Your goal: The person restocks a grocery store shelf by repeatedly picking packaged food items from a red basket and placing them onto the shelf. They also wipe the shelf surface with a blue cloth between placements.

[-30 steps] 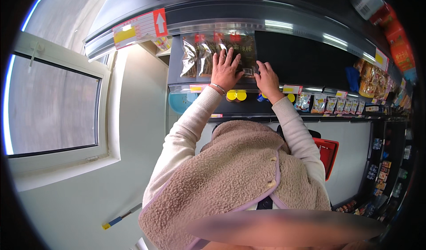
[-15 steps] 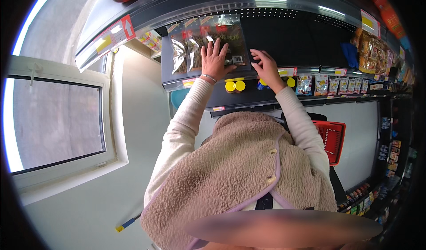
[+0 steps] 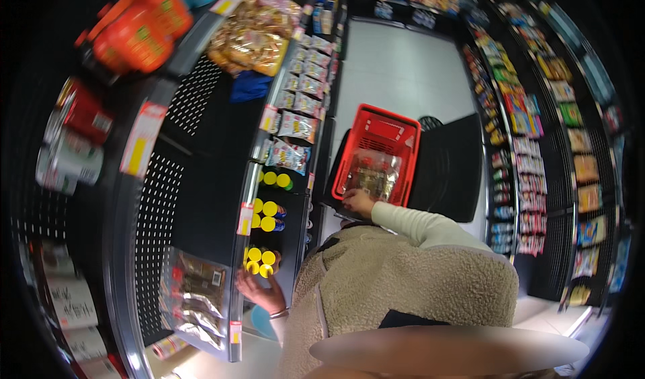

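A: What does the right hand (image 3: 357, 202) hold now?

B: It rests on a clear packet (image 3: 371, 174) inside the red basket (image 3: 403, 152). The fingers lie over the near edge of the packet, but if they pinch it or have already let it go, I cannot tell; the hand is small there and a bit blurred.

A: And the left hand (image 3: 259, 291)?

B: It is open, with the fingers spread against the front edge of the shelf (image 3: 236, 271), just beside the shiny snack bags (image 3: 195, 298) that hang on the black panel. It holds nothing. A thin bracelet shows on the wrist.

A: This is different from half a second before, yes?

B: Yes, very different. Then both hands were up at the bags on the shelf. Now the view has turned to the side, the right arm is stretched away to the basket, and only the left hand stays at the shelf.

A: So what does it mean?

B: I judge that one packet is moved from the shelf into the basket, while the other bags stay on the shelf.

A: What else is around?

B: Cans with yellow lids (image 3: 267, 212) stand near the left hand, and small bags (image 3: 295, 127) hang on the shelves further along. The basket stands on the pale floor (image 3: 403, 70) of the aisle.
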The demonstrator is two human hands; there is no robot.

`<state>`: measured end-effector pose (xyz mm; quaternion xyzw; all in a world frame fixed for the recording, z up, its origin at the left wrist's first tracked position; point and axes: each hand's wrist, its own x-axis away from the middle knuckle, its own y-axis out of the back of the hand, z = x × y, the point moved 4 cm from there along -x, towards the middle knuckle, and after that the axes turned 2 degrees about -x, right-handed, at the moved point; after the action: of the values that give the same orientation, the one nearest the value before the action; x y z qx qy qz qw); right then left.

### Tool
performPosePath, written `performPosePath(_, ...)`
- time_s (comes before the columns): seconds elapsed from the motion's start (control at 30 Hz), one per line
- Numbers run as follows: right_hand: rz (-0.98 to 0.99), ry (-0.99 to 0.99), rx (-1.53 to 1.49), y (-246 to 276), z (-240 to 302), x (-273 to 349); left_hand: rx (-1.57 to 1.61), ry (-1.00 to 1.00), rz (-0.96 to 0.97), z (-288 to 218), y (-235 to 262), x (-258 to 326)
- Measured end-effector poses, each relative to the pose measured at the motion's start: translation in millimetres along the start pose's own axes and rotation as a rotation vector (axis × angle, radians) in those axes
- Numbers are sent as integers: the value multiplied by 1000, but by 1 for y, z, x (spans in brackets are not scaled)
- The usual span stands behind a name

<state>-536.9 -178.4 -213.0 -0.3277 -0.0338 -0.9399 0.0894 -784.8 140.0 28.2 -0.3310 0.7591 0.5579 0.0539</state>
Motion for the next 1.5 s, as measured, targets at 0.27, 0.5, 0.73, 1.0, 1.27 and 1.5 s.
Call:
performPosePath(0.27,-281,17,-78,132,-66,-19,202,-309,324,-58,-84,-10)
performPosePath(0.5,-484,-188,-555,176,-114,-57,196,-274,541,-75,-109,-7)
performPosePath(0.73,-314,903,374,170,-86,-90,82,-341,505,-81,-113,0)
performPosePath(1.0,-348,-224,-464,184,-68,-124,4,-126,598,-72,-90,29)
performPosePath(1.27,-233,-114,-603,204,-93,-223,-161,316,645,-2,-43,152)
performPosePath(1.5,-251,-278,-830,190,-113,-240,-270,618,818,19,-14,221)
